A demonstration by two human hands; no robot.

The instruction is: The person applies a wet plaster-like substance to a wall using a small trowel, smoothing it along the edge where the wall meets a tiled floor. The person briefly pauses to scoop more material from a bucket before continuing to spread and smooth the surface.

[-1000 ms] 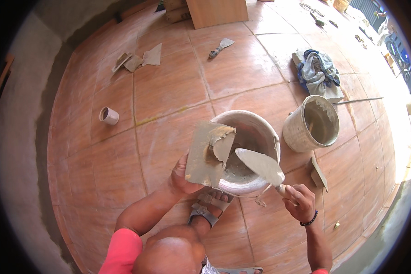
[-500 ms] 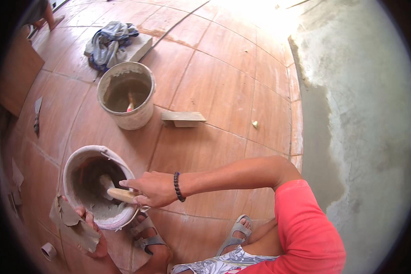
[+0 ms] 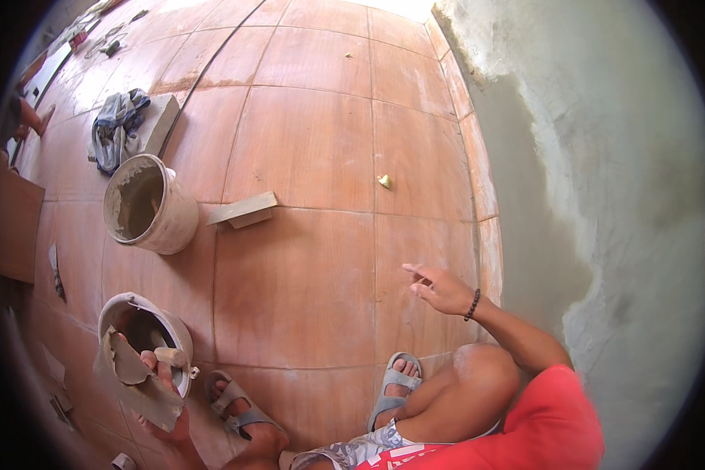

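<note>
Grey-caked, could drop mortar (image 3: pixel 130 366) if tipped by left hand (image 3: pixel 180 427) clutching board (image 3: pixel 153 397), with right hand (image 3: pixel 442 291) empty near right edge of floor (image 3: pixel 423 235).

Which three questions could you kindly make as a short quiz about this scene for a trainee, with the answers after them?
1. Multiple choice: what does the left hand hold? A) a cloth B) a flat board C) a brush
2. True or false: the right hand is gripping a trowel.
3. Fill in: the dark bead bracelet is on the ____ wrist.

Key: 1. B. 2. False; it is empty. 3. right.
</note>
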